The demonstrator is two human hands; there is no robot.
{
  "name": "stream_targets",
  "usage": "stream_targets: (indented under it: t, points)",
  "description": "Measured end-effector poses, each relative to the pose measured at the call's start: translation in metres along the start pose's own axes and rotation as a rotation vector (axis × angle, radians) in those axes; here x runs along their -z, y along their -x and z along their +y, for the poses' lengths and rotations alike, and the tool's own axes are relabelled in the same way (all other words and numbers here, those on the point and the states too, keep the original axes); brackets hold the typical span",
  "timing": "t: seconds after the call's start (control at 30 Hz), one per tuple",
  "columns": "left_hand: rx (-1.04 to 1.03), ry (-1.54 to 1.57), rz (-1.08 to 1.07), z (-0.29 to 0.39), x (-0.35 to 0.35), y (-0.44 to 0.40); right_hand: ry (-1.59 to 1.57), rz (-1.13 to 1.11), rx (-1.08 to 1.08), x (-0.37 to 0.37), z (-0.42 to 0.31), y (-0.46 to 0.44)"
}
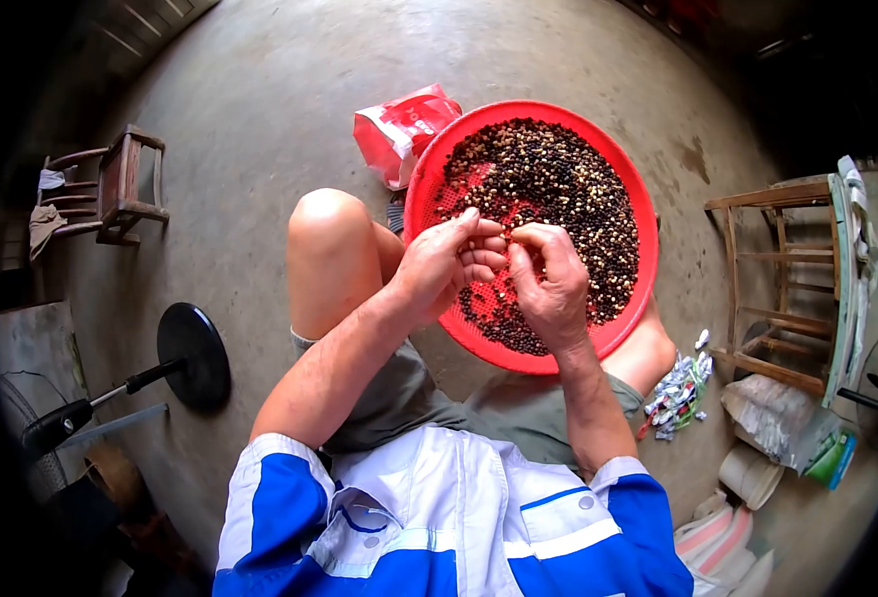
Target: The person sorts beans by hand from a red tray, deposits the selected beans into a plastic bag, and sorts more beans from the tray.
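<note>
A round red plastic basket [644,214] with a perforated bottom rests by my legs. Mixed dark and pale beans [558,169] cover much of it, thickest on the far and right sides; red mesh shows through at the left and near the middle. Above the basket's near left part is my left hand [451,257], palm turned inward, fingers apart and slightly bent; I cannot see anything held in it. My right hand [552,284] is beside it over the beans, thumb and index finger pinched together. Whatever lies between those fingertips is too small to make out.
A red and white bag [404,131] stands against the basket's far left rim. Wooden chairs [125,189] are at the left, and a wooden frame [782,259] is at the right. A black round base [192,356] lies left; a crumpled pile [678,396] and a white bucket [751,476] sit right.
</note>
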State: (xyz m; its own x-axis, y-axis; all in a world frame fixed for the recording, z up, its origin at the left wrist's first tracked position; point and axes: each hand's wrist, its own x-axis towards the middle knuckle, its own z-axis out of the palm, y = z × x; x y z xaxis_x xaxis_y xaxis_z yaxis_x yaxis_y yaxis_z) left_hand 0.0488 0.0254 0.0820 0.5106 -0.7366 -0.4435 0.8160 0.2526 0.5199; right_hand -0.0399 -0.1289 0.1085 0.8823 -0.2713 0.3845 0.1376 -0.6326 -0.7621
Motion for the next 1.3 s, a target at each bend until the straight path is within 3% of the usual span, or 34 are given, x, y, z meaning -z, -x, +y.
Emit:
stream_targets:
  t: [0.1, 0.23, 0.6, 0.77, 1.13, 1.3]
  points:
    - [-0.183, -0.08, 0.167, 0.013, -0.002, 0.005, 0.079, -0.085, -0.187, -0.006, 0.03, 0.017]
    - [-0.355, -0.013, 0.186, 0.026, 0.001, 0.011, 0.151, -0.324, -0.083, -0.039, 0.066, 0.049]
    - [-0.313, -0.001, 0.163, 0.021, 0.003, 0.008, 0.275, -0.391, -0.045, -0.11, 0.072, 0.039]
    - [-0.317, 0.0, 0.17, 0.024, 0.0, 0.009, 0.354, -0.437, 0.036, -0.11, 0.074, 0.037]
    - [-0.322, -0.007, 0.174, 0.02, -0.002, 0.008, 0.125, -0.446, -0.054, -0.096, 0.061, 0.039]
    - [-0.327, -0.01, 0.202, 0.02, -0.002, 0.007, 0.24, -0.499, -0.001, -0.116, 0.077, 0.05]
